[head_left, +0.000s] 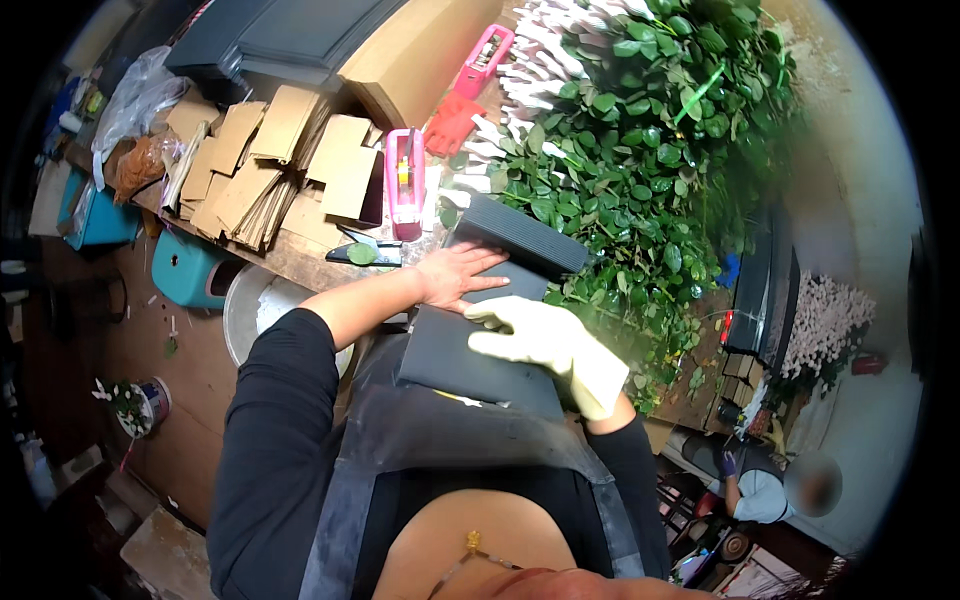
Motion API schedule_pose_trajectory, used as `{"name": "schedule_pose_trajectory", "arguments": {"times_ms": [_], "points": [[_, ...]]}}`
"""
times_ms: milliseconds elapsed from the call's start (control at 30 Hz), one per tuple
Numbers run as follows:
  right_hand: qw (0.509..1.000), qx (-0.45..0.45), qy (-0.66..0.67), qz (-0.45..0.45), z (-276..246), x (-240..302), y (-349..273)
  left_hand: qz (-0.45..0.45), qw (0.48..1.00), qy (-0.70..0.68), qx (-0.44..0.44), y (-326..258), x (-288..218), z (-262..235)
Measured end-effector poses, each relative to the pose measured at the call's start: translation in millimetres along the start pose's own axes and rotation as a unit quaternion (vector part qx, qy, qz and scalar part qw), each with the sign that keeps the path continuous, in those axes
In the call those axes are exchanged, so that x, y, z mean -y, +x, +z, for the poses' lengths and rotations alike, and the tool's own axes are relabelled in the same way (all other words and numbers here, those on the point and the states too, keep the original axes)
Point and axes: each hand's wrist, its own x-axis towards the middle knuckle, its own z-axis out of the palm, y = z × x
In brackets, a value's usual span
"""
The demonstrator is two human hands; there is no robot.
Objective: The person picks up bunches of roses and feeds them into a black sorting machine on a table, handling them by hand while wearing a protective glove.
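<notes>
Bare and laid flat, my left hand (460, 277) presses its spread fingers on a dark grey sheet (470, 350) in front of me. A pale yellow rubber glove covers my right hand (540, 345); its fingers are stretched out over the same sheet, close to the left fingertips. Along the sheet's far side stands a dark ribbed strip (520, 235); whether the two are one piece I cannot tell. Beyond lies a large heap of leafy green stems (650, 170), many with white covered ends (540, 60).
Folded cardboard pieces (250, 170) are stacked at the left, beside a pink tape dispenser (405, 190) and a red glove (455, 125). A second pink dispenser (487, 55) lies farther back. Under the table's left edge stand a metal basin (245, 310) and teal stool (185, 265). Another person (765, 490) sits lower right.
</notes>
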Motion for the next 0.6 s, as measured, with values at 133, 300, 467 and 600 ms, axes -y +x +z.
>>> {"name": "schedule_pose_trajectory", "arguments": {"times_ms": [133, 300, 467, 600], "points": [[0.962, 0.032, -0.252, 0.095, 51, 6, 33, 0.006, 1.0, 0.001, -0.002, 6, 0, 6], [0.987, 0.009, -0.157, -0.047, 17, 40, 58, 0.004, 0.996, 0.081, -0.045, 3, 7, 42], [0.865, -0.27, -0.351, -0.236, 29, 82, 223, -0.074, 0.976, -0.166, -0.119, 6, 16, 97], [0.818, -0.288, -0.446, -0.221, 42, 53, 303, -0.064, 0.956, -0.278, -0.072, 16, 8, 62]]}}
